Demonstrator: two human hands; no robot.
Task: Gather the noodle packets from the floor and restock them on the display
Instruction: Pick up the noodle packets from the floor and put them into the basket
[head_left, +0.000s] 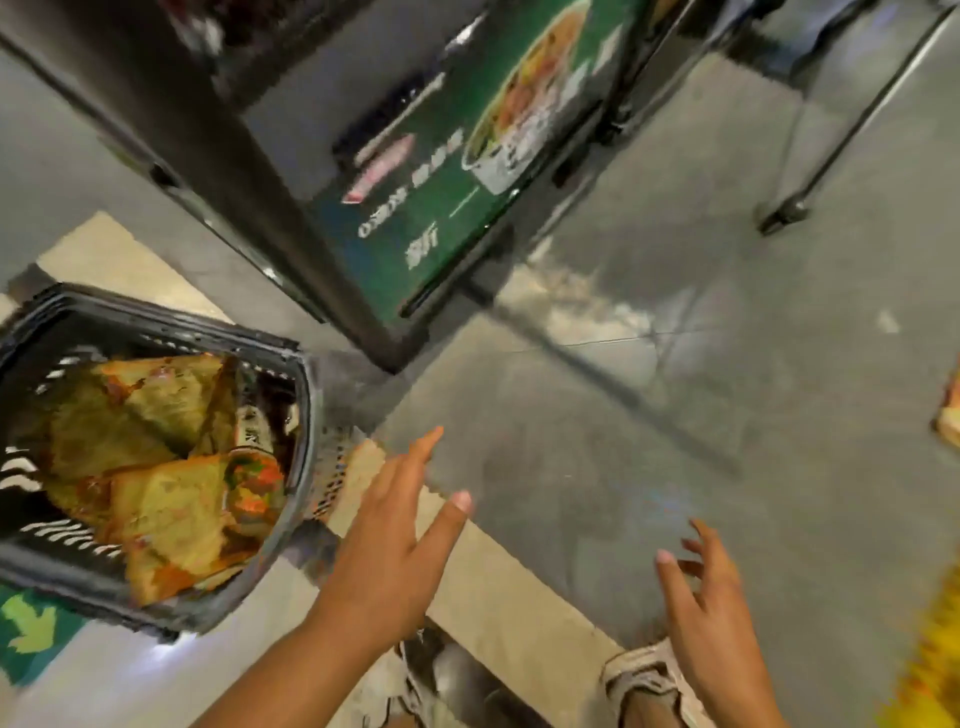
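On a grey shop floor (675, 415), seen from a head camera looking steeply down, a person's two bare hands reach forward with nothing in them. The left hand (395, 540) has straight, spread fingers and hovers just right of a dark plastic basket (306, 395). The right hand (711, 613) is loosely spread with slightly bent fingers, empty, above bare floor.

The basket stands at the lower left and holds several yellow-and-orange noodle packets (156, 467), piled at angles. Another packet (949, 410) lies on the floor at the far right edge, only partly in view. A blurred yellow shape (930, 665) sits at the lower right corner; it may be more packets, but that cannot be told. Behind the basket rises a dark display stand (270, 208) with a green poster (467, 156) showing a noodle bowl. Two sandalled feet (639, 680) show at the bottom.

Relative to the hands: the basketed packets are just left of the left hand, near but not touching. The loose packet at the right edge is well apart from the right hand, beyond and to its right.

Likely risks: the picture is motion-blurred, suggesting a quick turn, so a hurried reach could miss or crush the thin wrapper. The left hand or a foot could knock the basket and spill its pile. The packet near the frame's edge could be overlooked or stepped on.
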